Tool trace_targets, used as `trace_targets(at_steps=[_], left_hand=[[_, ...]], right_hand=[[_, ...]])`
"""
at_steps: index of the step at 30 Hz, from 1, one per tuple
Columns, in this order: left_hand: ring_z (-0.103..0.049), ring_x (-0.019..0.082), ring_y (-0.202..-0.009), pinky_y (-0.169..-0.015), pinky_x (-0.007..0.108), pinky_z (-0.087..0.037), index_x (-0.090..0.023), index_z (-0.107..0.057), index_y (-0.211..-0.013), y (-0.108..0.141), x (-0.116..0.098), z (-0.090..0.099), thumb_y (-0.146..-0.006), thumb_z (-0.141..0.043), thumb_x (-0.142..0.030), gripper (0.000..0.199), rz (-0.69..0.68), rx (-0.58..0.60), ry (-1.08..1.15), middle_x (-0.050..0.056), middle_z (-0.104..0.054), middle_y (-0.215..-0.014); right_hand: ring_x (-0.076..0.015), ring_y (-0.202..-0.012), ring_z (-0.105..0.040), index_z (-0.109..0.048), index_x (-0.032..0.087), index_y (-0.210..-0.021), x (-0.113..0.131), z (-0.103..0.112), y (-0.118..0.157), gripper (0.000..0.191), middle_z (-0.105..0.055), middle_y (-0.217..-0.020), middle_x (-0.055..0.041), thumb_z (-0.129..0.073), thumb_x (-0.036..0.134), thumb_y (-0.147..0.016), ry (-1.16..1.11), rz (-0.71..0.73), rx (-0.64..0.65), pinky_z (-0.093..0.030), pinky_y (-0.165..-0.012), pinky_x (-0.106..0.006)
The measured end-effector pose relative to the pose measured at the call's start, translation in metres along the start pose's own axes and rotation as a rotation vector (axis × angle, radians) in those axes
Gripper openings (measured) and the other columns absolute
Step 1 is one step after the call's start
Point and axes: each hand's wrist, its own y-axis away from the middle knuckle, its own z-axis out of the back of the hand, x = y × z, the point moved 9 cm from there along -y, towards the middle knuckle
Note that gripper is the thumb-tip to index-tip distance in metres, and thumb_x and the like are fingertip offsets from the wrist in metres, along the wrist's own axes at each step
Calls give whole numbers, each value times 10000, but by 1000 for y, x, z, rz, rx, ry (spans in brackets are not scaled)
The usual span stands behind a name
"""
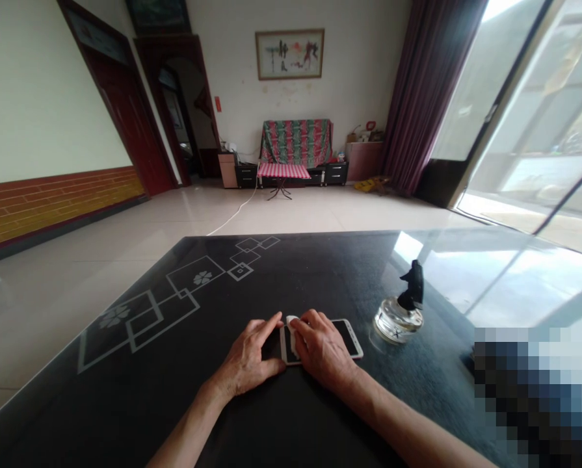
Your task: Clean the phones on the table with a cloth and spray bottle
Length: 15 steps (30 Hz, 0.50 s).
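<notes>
A white-framed phone (349,338) with a dark screen lies flat on the glossy black table (198,416). My right hand (322,344) rests over its middle, fingers pressed on a folded white cloth or tissue (292,338) against the screen. At the phone's left end is my left hand (254,354), its thumb and fingers apart and their tips at the phone's edge. To the right of the phone stands a clear spray bottle (396,320) with a black trigger head, holding clear liquid.
Grey squares and flowers decorate the table's left side. A blurred, pixelated dark shape (529,396) is at the right edge. Beyond the table are a small table with a red checked cover (284,170), a cloth-covered object (295,142) and a purple curtain (422,91).
</notes>
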Motion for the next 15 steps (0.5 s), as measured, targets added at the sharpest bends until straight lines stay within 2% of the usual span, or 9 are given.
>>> trace_targets(at_steps=[4,9,15], left_hand=[[-461,263,-1205,-1059,429,-382,-292,-308,-1449,-3,-1,-1,-653,-705,-198,895,-41,26,-44,54,-536,-1305],[-463,295,-1186,-1056,480,-357,-295,-296,-1452,-13,-3,-2,-642,-710,-212,913,-98,28,-94,71,-544,-1286],[-475,295,-1170,-1045,467,-369,-316,-269,-1457,-18,2,-6,-634,-704,-188,940,-114,26,-69,69,-538,-1278]], right_hand=[[-154,-811,-506,-641,212,-956,-1,0,0,179,-547,-894,-33,-497,138,-880,-22,9,-8,-399,-793,-264],[-153,-808,-509,-638,234,-1023,-7,0,-3,229,-546,-894,-27,-504,128,-870,-13,-7,-33,-401,-789,-265],[-158,-816,-505,-635,245,-989,-13,-1,-5,218,-547,-892,-21,-503,125,-864,-22,-62,-29,-395,-782,-268]])
